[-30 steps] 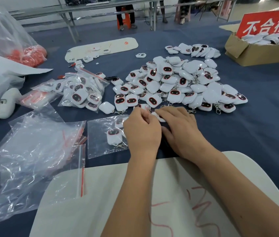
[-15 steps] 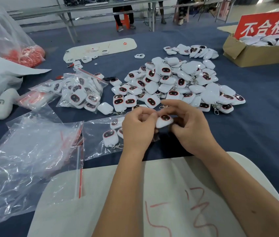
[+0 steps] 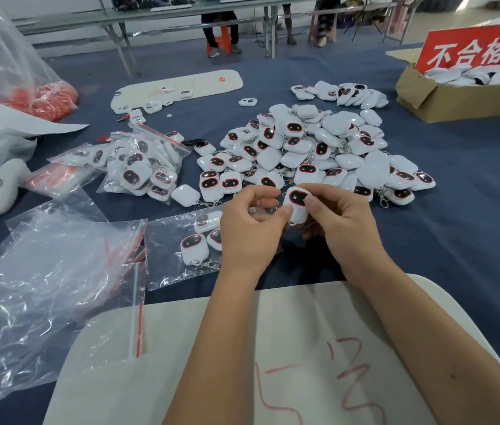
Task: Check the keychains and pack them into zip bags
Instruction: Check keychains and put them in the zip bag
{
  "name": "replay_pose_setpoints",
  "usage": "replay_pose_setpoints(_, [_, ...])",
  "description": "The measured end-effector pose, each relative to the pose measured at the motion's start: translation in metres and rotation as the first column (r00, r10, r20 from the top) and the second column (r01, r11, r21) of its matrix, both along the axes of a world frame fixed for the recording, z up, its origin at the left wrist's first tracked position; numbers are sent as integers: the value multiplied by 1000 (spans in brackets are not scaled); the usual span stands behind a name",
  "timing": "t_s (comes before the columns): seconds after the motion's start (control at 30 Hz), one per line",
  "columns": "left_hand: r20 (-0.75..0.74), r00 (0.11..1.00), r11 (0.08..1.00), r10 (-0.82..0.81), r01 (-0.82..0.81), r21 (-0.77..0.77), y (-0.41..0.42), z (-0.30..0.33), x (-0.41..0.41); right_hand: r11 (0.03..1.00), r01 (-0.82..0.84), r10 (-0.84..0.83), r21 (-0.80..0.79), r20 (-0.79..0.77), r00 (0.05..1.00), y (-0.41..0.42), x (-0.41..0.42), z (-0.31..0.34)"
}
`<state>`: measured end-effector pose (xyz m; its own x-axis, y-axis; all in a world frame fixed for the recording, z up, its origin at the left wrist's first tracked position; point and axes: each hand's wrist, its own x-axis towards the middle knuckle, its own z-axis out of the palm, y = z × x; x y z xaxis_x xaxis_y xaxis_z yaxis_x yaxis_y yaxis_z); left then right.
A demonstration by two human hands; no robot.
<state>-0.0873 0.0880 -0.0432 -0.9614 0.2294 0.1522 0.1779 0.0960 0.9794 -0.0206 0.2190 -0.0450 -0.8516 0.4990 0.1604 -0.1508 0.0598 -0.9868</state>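
- Both hands hold one white keychain point(image 3: 297, 204) upright: right hand point(image 3: 343, 222) pinches it, left hand point(image 3: 250, 231) touches its edge.
- Open zip bag point(image 3: 178, 259) with keychains lies just left.
- Keychain pile point(image 3: 313, 151) sits beyond.
- Cardboard box point(image 3: 445, 99) far right.

two hands point(image 3: 251, 231), three bagged keychains point(image 3: 195, 246), one cardboard box point(image 3: 457, 99)

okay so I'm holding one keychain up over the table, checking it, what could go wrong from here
1. The keychain is held only by fingertips of the left hand and right hand; it could slip into the pile and get mixed with unchecked ones.
2. The zip bag lies partly under your left hand, so lifting that hand carelessly might drag it and spill its keychains.
3. The full bag sits close to the pile; loose pieces may be confused with packed ones.
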Motion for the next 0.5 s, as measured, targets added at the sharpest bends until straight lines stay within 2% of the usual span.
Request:
replay_pose_setpoints(0.1, [37,996,997,-82,82,-10,0,2,3,1000,-25,25,17,-1,1000,-2,-1,-1])
replay_pose_setpoints(0.33, [74,990,992,-124,125,-5,-3,1,0,987,-115,116,108,0,993,-2,1,-1])
replay_pose_setpoints(0.5, [124,981,989,-147,143,40,-2,0,1,986,-65,61,155,26,998,0,2,-2])
